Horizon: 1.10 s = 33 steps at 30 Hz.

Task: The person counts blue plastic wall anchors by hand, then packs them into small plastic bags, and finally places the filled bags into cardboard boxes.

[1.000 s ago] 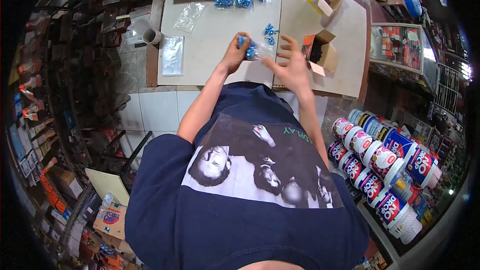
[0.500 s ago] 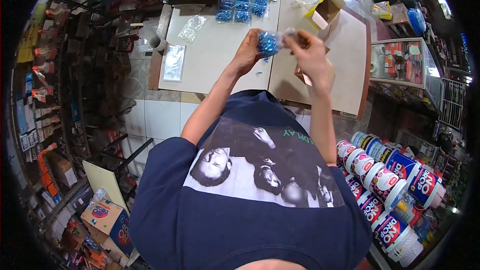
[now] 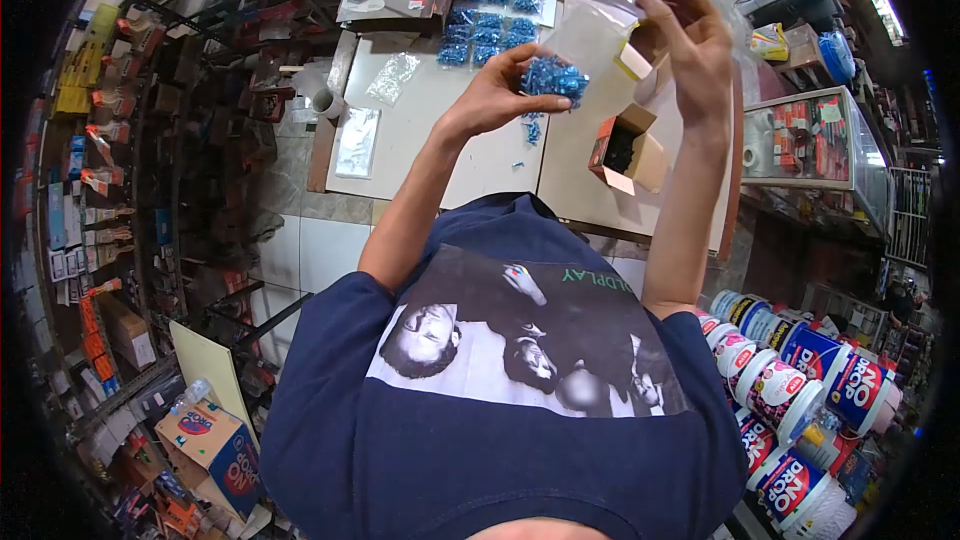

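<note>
Cluttered shop counter point(image 3: 440, 130) below you, filled packets stacked at 12 o'clock. Since a second ago both hands have risen off the surface, stretching the clear bag point(image 3: 585, 40) tall; packing looks near sealing. Your left hand point(image 3: 500, 95) pinches the blue screws point(image 3: 552, 75) bunched at the bag's bottom; right hand point(image 3: 695, 40) grips its top, 2 o'clock of them.

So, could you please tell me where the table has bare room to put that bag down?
Free: the white tabletop between the flat clear plastic sleeve and the open brown cardboard box. Crowded: the far edge, where filled bags of blue parts lie in rows.
</note>
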{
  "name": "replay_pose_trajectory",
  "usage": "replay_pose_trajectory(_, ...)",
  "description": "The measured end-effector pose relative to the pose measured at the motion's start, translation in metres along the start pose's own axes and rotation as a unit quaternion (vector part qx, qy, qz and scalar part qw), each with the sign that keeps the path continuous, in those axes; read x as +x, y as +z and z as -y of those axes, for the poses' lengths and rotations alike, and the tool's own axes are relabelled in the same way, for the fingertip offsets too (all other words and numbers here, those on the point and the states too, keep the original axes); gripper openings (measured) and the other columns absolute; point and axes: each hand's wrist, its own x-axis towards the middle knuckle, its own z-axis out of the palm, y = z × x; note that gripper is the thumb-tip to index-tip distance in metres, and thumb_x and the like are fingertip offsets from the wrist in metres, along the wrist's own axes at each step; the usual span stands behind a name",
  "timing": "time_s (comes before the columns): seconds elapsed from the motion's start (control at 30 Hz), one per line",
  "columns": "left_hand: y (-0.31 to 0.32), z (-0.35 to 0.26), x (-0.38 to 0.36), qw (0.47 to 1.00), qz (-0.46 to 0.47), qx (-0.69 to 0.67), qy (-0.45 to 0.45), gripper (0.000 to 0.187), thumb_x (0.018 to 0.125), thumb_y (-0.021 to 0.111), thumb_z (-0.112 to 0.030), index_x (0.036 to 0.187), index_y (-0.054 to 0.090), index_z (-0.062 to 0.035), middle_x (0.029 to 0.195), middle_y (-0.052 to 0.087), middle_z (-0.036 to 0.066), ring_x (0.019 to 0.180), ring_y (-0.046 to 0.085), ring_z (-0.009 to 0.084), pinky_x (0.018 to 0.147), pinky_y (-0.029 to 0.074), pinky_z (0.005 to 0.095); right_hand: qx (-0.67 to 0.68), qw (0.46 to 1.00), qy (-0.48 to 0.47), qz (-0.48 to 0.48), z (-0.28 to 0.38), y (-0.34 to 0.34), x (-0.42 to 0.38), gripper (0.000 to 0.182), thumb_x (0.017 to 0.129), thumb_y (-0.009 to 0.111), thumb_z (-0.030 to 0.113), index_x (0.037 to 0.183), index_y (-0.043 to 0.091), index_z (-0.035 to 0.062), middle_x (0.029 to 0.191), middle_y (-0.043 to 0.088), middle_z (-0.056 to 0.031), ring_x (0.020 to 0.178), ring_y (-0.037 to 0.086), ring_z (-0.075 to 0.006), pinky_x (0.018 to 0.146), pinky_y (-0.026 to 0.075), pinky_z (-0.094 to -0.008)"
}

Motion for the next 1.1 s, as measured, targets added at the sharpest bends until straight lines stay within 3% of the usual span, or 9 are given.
replay_pose_trajectory(0.07, 0.007, -0.008, -0.001, 1.000, 0.006, 0.017, 0.011, 0.048, 0.073, 0.081, -0.010, 0.115, 0.058, -0.0059, 0.095, 0.067, 0.004, 0.088, 0.063, 0.0105, 0.081, 0.052, 0.0264, -0.110, 0.993, -0.005, 0.051, -0.006, -0.002, -0.003, 0.054, 0.083, 0.074, 0.029, 0.125, 0.053, 0.0028, 0.110, 0.064, -0.0119, 0.100, 0.061, -0.0171, 0.085, 0.050, -0.0292)
replay_pose_trajectory(0.23, 0.014, 0.001, 0.001, 0.998, 0.001, 0.063, 0.021, 0.047, 0.075, 0.080, -0.012, 0.115, 0.057, -0.0053, 0.096, 0.067, 0.005, 0.088, 0.063, 0.0105, 0.078, 0.052, 0.0265, -0.035, 0.979, 0.077, 0.183, -0.013, -0.004, -0.007, 0.029, 0.084, 0.072, 0.019, 0.104, 0.067, -0.0013, 0.093, 0.070, -0.0095, 0.086, 0.067, -0.0160, 0.079, 0.053, -0.0274)
replay_pose_trajectory(0.37, 0.014, 0.011, 0.001, 1.000, 0.003, 0.025, 0.005, 0.043, 0.076, 0.080, -0.012, 0.112, 0.057, -0.0044, 0.095, 0.065, 0.005, 0.086, 0.063, 0.0112, 0.077, 0.054, 0.0270, 0.104, 0.995, -0.003, 0.000, -0.001, -0.020, -0.001, 0.019, 0.087, 0.068, 0.012, 0.102, 0.067, -0.0004, 0.090, 0.070, -0.0113, 0.083, 0.068, -0.0174, 0.080, 0.055, -0.0263)
replay_pose_trajectory(0.63, 0.022, 0.010, -0.004, 1.000, -0.001, -0.031, 0.001, 0.041, 0.077, 0.077, -0.007, 0.111, 0.054, -0.0048, 0.093, 0.064, 0.005, 0.087, 0.063, 0.0117, 0.078, 0.056, 0.0276, -0.067, 0.982, 0.065, 0.165, -0.013, -0.012, -0.020, 0.025, 0.084, 0.072, 0.015, 0.100, 0.067, -0.0030, 0.088, 0.070, -0.0100, 0.082, 0.066, -0.0142, 0.079, 0.052, -0.0245)
replay_pose_trajectory(0.7, 0.020, 0.015, -0.006, 1.000, 0.005, -0.024, -0.007, 0.040, 0.078, 0.077, -0.007, 0.111, 0.054, -0.0050, 0.094, 0.063, 0.005, 0.087, 0.063, 0.0118, 0.078, 0.056, 0.0278, 0.080, 0.997, 0.000, 0.020, -0.010, -0.020, -0.011, 0.019, 0.087, 0.068, 0.013, 0.100, 0.067, -0.0015, 0.088, 0.070, -0.0103, 0.078, 0.067, -0.0143, 0.075, 0.054, -0.0251)
replay_pose_trajectory(0.83, 0.020, 0.019, -0.012, 0.998, -0.024, -0.057, -0.001, 0.040, 0.078, 0.077, -0.009, 0.110, 0.053, -0.0069, 0.095, 0.063, 0.005, 0.088, 0.063, 0.0128, 0.080, 0.057, 0.0291, 0.082, 0.996, -0.019, -0.036, -0.008, -0.034, -0.015, 0.024, 0.087, 0.067, 0.012, 0.108, 0.065, 0.0013, 0.092, 0.069, -0.0097, 0.083, 0.066, -0.0148, 0.079, 0.053, -0.0257)
replay_pose_trajectory(0.97, 0.020, 0.017, -0.013, 0.998, -0.021, -0.060, 0.018, 0.040, 0.079, 0.076, -0.008, 0.111, 0.052, -0.0085, 0.096, 0.062, 0.005, 0.088, 0.064, 0.0138, 0.079, 0.057, 0.0300, -0.065, 0.971, 0.127, 0.192, -0.038, -0.025, -0.037, 0.024, 0.084, 0.070, 0.011, 0.106, 0.066, 0.0002, 0.097, 0.069, -0.0090, 0.089, 0.064, -0.0138, 0.081, 0.051, -0.0261)
replay_pose_trajectory(1.03, 0.019, 0.018, -0.013, 0.997, -0.024, -0.069, 0.019, 0.040, 0.079, 0.076, -0.008, 0.111, 0.052, -0.0087, 0.096, 0.062, 0.005, 0.088, 0.064, 0.0139, 0.079, 0.058, 0.0300, 0.032, 0.995, 0.008, 0.092, -0.032, -0.027, -0.028, 0.019, 0.087, 0.067, 0.009, 0.104, 0.066, 0.0004, 0.100, 0.068, -0.0094, 0.093, 0.064, -0.0159, 0.084, 0.050, -0.0280)
replay_pose_trajectory(1.1, 0.019, 0.018, -0.014, 0.997, -0.025, -0.076, 0.021, 0.040, 0.079, 0.076, -0.008, 0.112, 0.052, -0.0090, 0.096, 0.062, 0.005, 0.089, 0.064, 0.0141, 0.079, 0.058, 0.0299, 0.318, 0.946, 0.054, 0.023, -0.025, -0.035, -0.017, 0.021, 0.095, 0.055, 0.014, 0.106, 0.064, -0.0005, 0.100, 0.068, -0.0098, 0.096, 0.065, -0.0192, 0.085, 0.050, -0.0284)
